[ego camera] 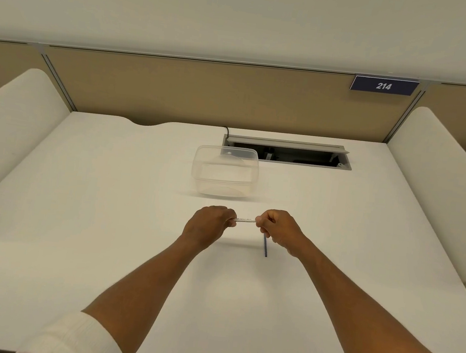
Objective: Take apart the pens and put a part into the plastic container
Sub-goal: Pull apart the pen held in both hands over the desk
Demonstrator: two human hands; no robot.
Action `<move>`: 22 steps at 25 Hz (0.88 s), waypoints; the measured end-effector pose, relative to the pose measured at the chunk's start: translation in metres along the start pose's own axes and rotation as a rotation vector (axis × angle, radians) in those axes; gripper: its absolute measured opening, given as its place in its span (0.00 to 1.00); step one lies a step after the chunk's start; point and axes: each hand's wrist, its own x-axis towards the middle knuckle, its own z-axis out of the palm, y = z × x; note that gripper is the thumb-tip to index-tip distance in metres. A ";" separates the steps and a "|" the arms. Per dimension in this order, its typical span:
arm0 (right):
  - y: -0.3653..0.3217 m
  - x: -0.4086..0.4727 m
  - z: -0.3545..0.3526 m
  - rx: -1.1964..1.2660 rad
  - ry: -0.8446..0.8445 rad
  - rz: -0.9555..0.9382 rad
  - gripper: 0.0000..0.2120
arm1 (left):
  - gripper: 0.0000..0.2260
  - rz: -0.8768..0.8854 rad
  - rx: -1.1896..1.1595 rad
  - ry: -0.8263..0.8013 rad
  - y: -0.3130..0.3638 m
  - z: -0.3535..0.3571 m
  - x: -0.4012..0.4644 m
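From the head camera, both hands meet over the middle of a white desk (81,189). The left hand (207,227) is curled closed around 1 end of a white pen (245,220), and the right hand (278,230) is closed around the other end, so the pen lies level between them, only its short printed middle showing. A thin blue stick (265,246) also hangs down from under the right hand's fingers, pointing toward the near edge of the desk; whether its lower end touches the surface cannot be told. Beyond the hands, near but apart from them, stands a clear plastic container (225,171) with no lid, nothing visible inside. Just behind it to the right is an open cable hatch (287,152) in the desk. A blue sign (383,85) reading 214 hangs on the tan partition (177,90).
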 end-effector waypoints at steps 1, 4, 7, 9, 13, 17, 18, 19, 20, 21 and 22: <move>0.001 0.000 0.000 -0.002 0.001 -0.012 0.07 | 0.04 -0.009 -0.003 0.001 0.000 0.001 -0.001; 0.002 0.000 0.001 0.060 0.007 -0.021 0.06 | 0.04 -0.035 0.002 0.006 -0.003 0.002 -0.004; 0.003 -0.002 0.002 0.055 -0.013 0.042 0.16 | 0.05 -0.032 0.021 -0.002 -0.006 0.003 -0.006; 0.004 -0.002 0.004 0.019 -0.020 0.055 0.16 | 0.05 -0.027 0.018 -0.012 -0.006 0.003 -0.006; 0.007 -0.002 0.007 0.003 0.021 -0.017 0.02 | 0.05 -0.039 0.009 -0.023 -0.004 0.007 -0.008; 0.000 -0.001 0.006 0.070 0.031 0.040 0.12 | 0.05 -0.033 0.013 -0.012 -0.005 0.009 -0.006; -0.002 -0.001 0.005 0.034 0.021 0.052 0.15 | 0.05 -0.030 0.013 -0.010 -0.004 0.009 -0.005; -0.002 -0.001 0.006 -0.004 0.015 0.053 0.17 | 0.05 -0.028 0.009 -0.012 -0.004 0.008 -0.004; -0.002 0.000 0.006 -0.032 0.017 0.044 0.16 | 0.05 -0.028 0.002 -0.015 -0.004 0.008 -0.004; -0.003 -0.001 0.007 -0.046 0.027 0.027 0.14 | 0.05 -0.030 -0.006 -0.018 -0.004 0.008 -0.003; -0.002 0.000 0.008 -0.054 0.045 0.004 0.11 | 0.05 -0.034 -0.012 -0.020 -0.004 0.008 -0.003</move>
